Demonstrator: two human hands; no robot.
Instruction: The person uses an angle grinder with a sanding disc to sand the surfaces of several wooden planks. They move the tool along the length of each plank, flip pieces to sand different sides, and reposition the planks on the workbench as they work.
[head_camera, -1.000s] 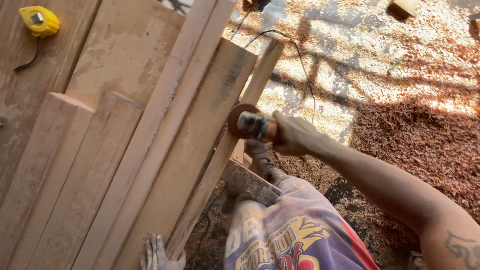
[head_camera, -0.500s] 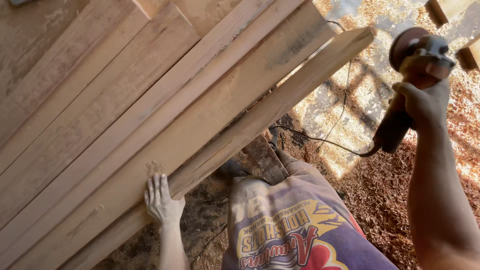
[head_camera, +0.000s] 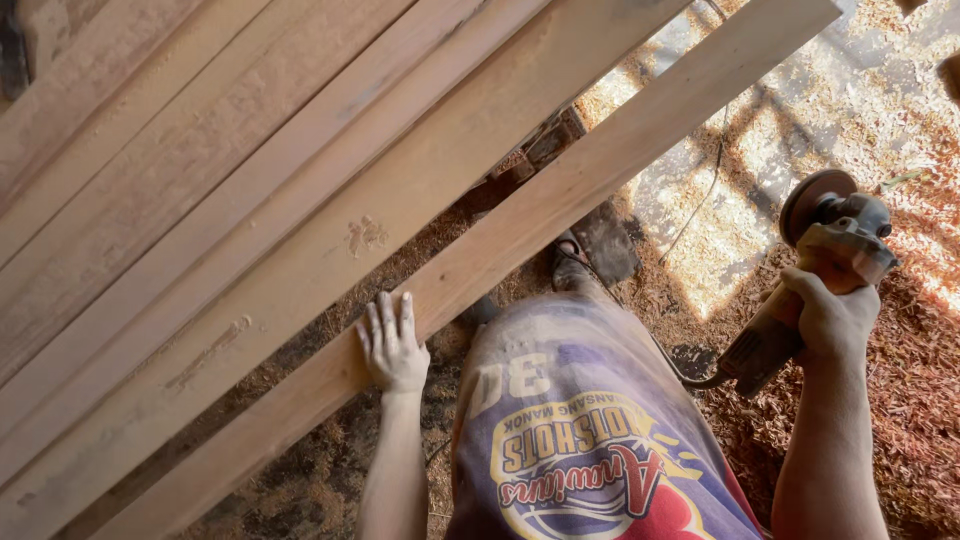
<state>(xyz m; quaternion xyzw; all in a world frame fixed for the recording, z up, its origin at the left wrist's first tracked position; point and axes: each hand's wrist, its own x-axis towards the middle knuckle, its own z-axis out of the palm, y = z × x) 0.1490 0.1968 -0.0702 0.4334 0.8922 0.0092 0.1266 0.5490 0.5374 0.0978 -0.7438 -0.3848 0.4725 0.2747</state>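
Here our left hand (head_camera: 392, 345) lies flat and open on the nearest plank's (head_camera: 560, 205) edge, which looks stiff and heavy; the right hand (head_camera: 828, 318) grips the angle grinder (head_camera: 815, 262) by its body.

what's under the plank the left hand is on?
Under the nearest plank: sawdust-strewn ground, a dark block and one foot. Left hand lies flat on it. Whatever supports the plank is hidden.

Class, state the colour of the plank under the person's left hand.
Pale tan bare wood, the plank, seen best in the head view.
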